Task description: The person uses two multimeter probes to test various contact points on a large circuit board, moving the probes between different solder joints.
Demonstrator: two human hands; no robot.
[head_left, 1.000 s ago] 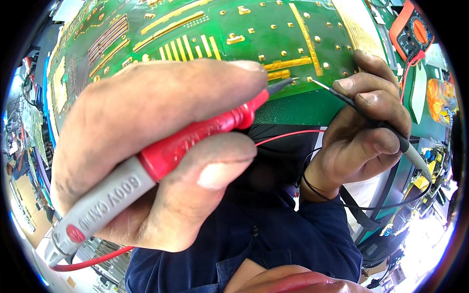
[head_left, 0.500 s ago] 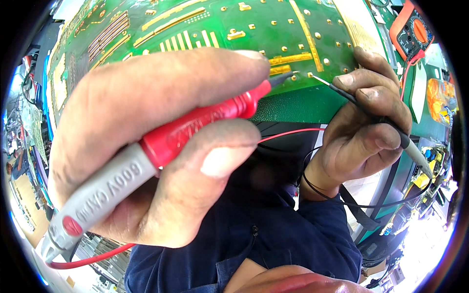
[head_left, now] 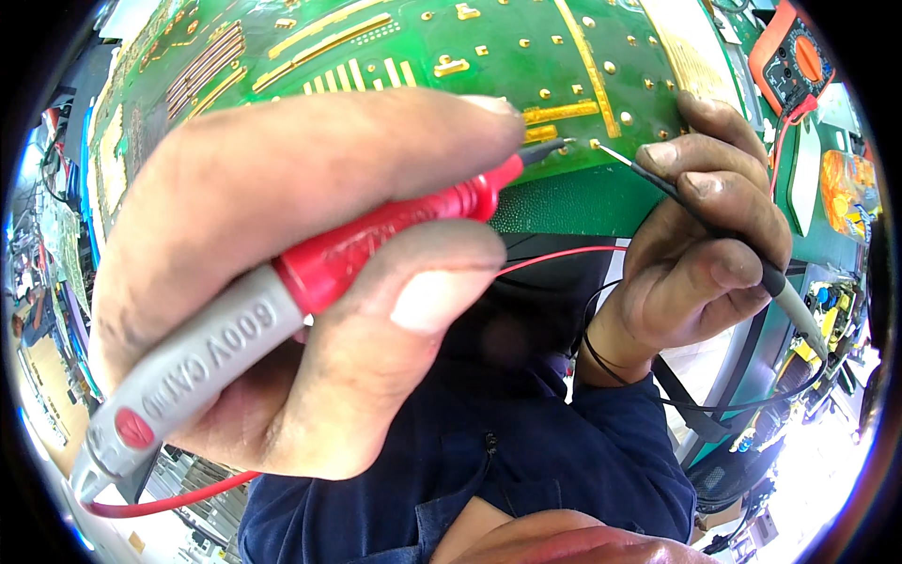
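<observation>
Close to the camera, my left hand (head_left: 235,188) is closed around a red and grey test probe (head_left: 348,254), thumb below and index finger above. Its thin dark tip points right, at the lower edge of a green circuit board (head_left: 451,38) with gold pads and strips. Further right, my right hand (head_left: 705,235) grips a black and grey test probe (head_left: 700,211) like a pen. That probe's bare metal tip is at a small gold pad near the board's lower edge. The two tips are a short gap apart; whether the red one touches the board I cannot tell.
An orange multimeter (head_left: 799,61) stands at the upper right, with a red lead (head_left: 785,141) plugged in. Below it lies an orange, crinkled packet (head_left: 846,197). The board rests over a green mat (head_left: 564,202). A black lead (head_left: 742,406) loops by my right wrist.
The red probe's grey rear end has shifted slightly left and down in my left hand. My right hand and the black probe have moved a touch left. Both hands keep their grip.
</observation>
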